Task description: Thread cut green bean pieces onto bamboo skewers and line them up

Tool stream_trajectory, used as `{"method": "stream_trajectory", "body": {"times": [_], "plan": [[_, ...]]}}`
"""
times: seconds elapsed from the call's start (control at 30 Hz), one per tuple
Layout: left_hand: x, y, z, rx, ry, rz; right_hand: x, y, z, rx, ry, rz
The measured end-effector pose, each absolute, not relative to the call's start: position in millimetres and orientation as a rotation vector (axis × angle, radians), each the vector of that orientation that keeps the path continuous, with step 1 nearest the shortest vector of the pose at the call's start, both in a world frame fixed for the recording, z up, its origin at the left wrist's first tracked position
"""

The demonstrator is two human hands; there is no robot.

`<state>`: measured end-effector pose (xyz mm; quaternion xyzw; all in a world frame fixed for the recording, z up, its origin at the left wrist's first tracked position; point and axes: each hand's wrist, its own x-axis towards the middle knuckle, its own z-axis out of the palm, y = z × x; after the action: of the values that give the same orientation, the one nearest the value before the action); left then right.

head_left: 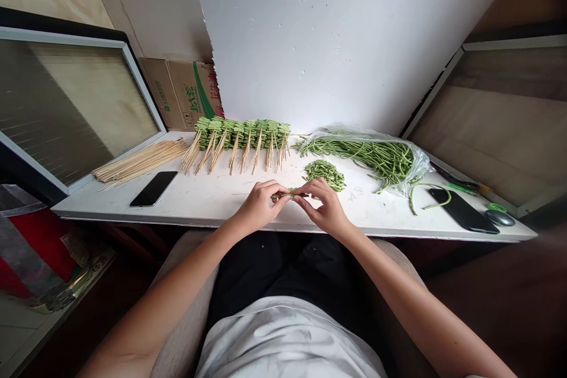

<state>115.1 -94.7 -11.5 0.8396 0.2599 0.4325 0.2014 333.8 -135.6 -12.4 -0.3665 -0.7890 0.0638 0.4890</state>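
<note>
Faces a large, upright white foam board (345,53), ragged along the left edge, at the back of a long white tabletop (199,207). Sees a brown cardboard box with green and red print (177,88) at the back left. Has to the right a clear plastic bag of long green beans (376,156), some strands sticking out, and near the middle a row of cut green beans on pale wooden skewers (243,133), stick ends toward the near edge. Has beside that row a fanned bundle of bare wooden skewers (139,159). Brings the bare left hand (263,201) and the bare right hand (325,201) close together above the tabletop's front. Has just beyond the right hand a small heap of short-cut green beans (325,174). Pinches, thumb and fingers of each hand clamped, small green bean pieces (290,192) between the hands, with a thin pale stick (240,194) jutting out leftward.
</note>
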Motion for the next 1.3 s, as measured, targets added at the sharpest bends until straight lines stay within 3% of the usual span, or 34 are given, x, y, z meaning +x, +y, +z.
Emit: {"method": "stream_trajectory", "body": {"times": [0.97,1.3], "plan": [[118,-108,-11,2.401,0.636,1.151,335,-130,-18,-0.745,-1.862,0.434],[118,-108,-8,2.080,0.621,1.107,334,-139,-6,-0.765,-1.883,0.102]]}}
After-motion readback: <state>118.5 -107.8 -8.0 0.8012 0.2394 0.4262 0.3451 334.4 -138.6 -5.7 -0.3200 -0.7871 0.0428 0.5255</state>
